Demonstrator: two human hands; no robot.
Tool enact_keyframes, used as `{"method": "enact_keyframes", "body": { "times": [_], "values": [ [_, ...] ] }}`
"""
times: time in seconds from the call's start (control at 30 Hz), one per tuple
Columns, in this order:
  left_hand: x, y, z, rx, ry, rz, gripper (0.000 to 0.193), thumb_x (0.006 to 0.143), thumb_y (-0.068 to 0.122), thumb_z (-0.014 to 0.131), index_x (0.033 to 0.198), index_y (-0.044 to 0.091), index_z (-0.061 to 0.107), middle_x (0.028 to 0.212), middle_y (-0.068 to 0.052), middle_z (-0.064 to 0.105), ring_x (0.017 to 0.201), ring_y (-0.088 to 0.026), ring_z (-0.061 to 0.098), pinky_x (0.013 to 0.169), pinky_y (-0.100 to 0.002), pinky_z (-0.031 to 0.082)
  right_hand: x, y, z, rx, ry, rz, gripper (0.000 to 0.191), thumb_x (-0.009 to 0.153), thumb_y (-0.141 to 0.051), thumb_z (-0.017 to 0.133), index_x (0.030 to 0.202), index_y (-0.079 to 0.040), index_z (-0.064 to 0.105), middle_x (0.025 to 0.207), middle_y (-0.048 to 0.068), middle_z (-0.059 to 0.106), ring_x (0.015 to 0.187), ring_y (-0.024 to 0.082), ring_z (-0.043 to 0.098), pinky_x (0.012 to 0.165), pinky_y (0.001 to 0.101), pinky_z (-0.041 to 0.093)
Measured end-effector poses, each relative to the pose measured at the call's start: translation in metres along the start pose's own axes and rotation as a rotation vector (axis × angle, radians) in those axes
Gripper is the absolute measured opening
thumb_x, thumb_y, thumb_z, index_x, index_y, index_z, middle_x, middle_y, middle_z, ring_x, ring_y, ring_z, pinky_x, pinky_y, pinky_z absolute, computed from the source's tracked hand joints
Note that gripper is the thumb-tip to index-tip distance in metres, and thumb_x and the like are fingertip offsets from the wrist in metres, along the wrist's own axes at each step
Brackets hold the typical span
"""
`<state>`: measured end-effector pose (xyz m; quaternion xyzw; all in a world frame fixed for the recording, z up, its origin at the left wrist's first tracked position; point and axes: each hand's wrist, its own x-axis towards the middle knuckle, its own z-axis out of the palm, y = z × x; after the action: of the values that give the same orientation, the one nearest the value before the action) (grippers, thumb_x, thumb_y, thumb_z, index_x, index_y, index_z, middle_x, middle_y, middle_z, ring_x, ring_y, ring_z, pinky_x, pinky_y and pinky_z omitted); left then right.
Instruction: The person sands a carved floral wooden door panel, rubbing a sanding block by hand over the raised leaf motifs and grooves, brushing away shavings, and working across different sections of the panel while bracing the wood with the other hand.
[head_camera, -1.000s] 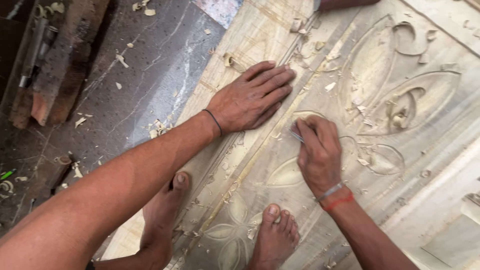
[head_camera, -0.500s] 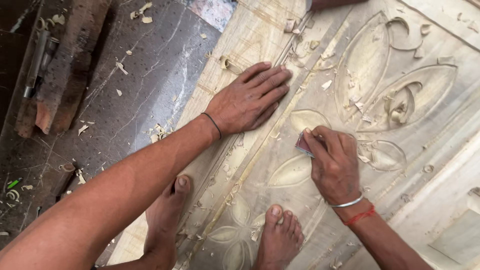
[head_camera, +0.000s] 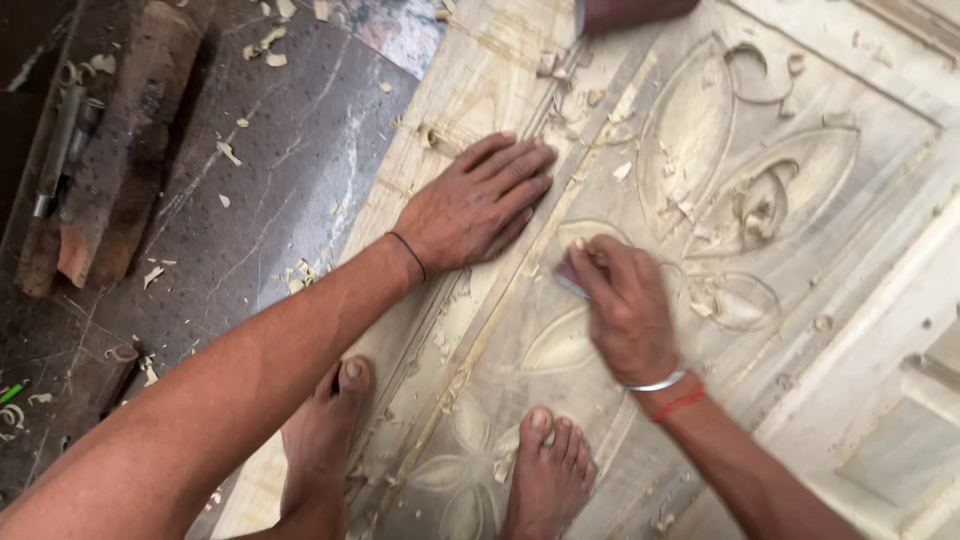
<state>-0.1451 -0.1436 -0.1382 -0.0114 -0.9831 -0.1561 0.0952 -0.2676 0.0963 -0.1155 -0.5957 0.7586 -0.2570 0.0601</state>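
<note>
A pale carved wooden panel (head_camera: 820, 290) with leaf and flower shapes lies flat under me. My left hand (head_camera: 478, 203) rests palm down, fingers spread, on the panel's raised left border. My right hand (head_camera: 622, 305) is closed around a small flat piece, apparently sandpaper (head_camera: 570, 277), pressed onto a carved leaf (head_camera: 585, 233) near the panel's middle. A silver bangle and a red thread circle my right wrist; a thin black band circles the left. Both my bare feet (head_camera: 545, 470) stand on the panel's near part.
Wood chips and shavings (head_camera: 600, 95) litter the carving and the dark stone floor (head_camera: 250, 180) at left. A rough wooden block with metal tools (head_camera: 95, 170) lies at far left. A dark block (head_camera: 630, 12) sits at the panel's top edge.
My right hand with the small piece has slid back and forth over the carved leaf, ending slightly lower. My left hand stays planted on the border.
</note>
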Motion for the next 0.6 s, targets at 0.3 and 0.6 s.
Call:
{"method": "enact_keyframes", "body": {
  "times": [0.3,0.6],
  "values": [
    [0.001,0.002,0.001,0.007,-0.02,0.004,0.04,0.104,0.024,0.054,0.135,0.0,0.06,0.151,-0.016,0.054,0.144,-0.027,0.046,0.126,-0.044,0.027,0.006,0.004,-0.014,-0.028,0.012,-0.02,0.041,0.084,0.007,0.065,0.125,0.002,0.069,0.117,0.013,0.062,0.105,0.031,0.061,0.095,0.0413,0.047],
    [0.001,0.002,0.003,-0.01,-0.01,-0.019,0.039,0.108,0.025,0.052,0.136,0.0,0.061,0.151,-0.016,0.053,0.145,-0.027,0.045,0.127,-0.044,0.025,-0.003,0.016,-0.014,-0.083,-0.008,-0.014,0.036,0.087,0.006,0.069,0.123,0.001,0.07,0.115,0.011,0.063,0.102,0.03,0.061,0.093,0.0415,0.047]
  ]
}}
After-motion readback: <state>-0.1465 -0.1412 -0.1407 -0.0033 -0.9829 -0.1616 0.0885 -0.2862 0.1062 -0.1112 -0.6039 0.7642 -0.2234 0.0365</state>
